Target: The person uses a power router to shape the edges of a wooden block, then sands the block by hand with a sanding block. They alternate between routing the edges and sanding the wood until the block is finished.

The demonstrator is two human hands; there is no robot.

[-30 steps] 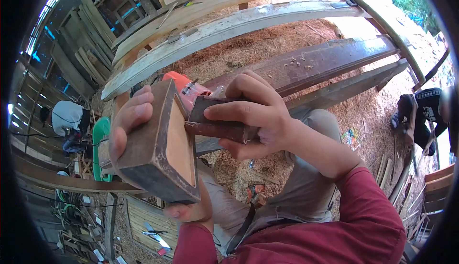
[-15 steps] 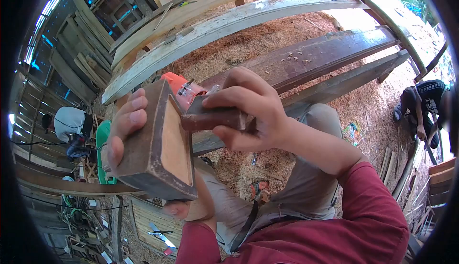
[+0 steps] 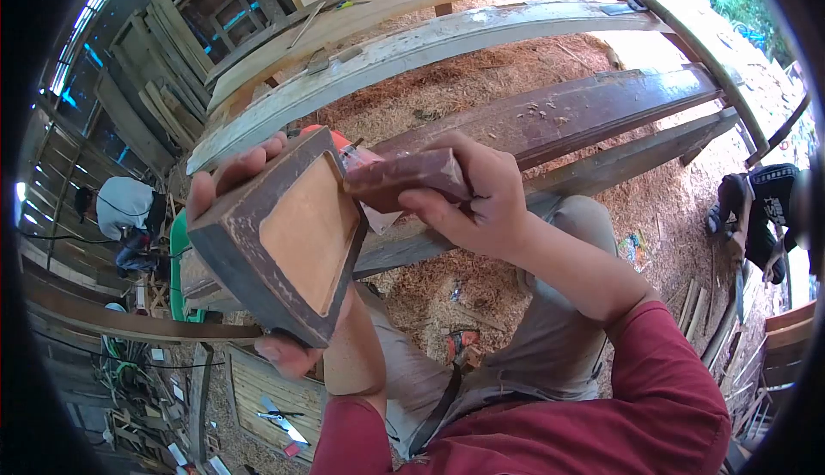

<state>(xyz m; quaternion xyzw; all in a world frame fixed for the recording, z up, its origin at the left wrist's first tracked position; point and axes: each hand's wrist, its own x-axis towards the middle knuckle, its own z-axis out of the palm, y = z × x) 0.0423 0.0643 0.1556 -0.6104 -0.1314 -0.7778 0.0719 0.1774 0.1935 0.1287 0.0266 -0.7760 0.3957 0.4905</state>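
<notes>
Left hand (image 3: 296, 355): wrapped tight around the wooden block (image 3: 292, 230), fingertips curled over its upper edge, thumb pressed under its lower corner.
Wooden block: centre left of the frame, tilted, with a dark worn rim around a recessed pale orange face turned toward the camera.
Right hand (image 3: 477, 200): closed on the sanding block (image 3: 411, 178), fingers over the top, thumb beneath.
Sanding block: centre of the frame, reddish-brown, near end touching the upper right rim of the wooden block.
Orange power tool (image 3: 339, 138): just behind both blocks, mostly hidden.
Dark plank (image 3: 584, 105): upper right, lying over the sawdust (image 3: 447, 79), a few shavings on top.
Pale beams (image 3: 430, 41): upper centre, side by side.
Other people: one in a grey shirt (image 3: 120, 208) bent over at the left edge, and one in black (image 3: 765, 200) crouched at the right edge.
</notes>
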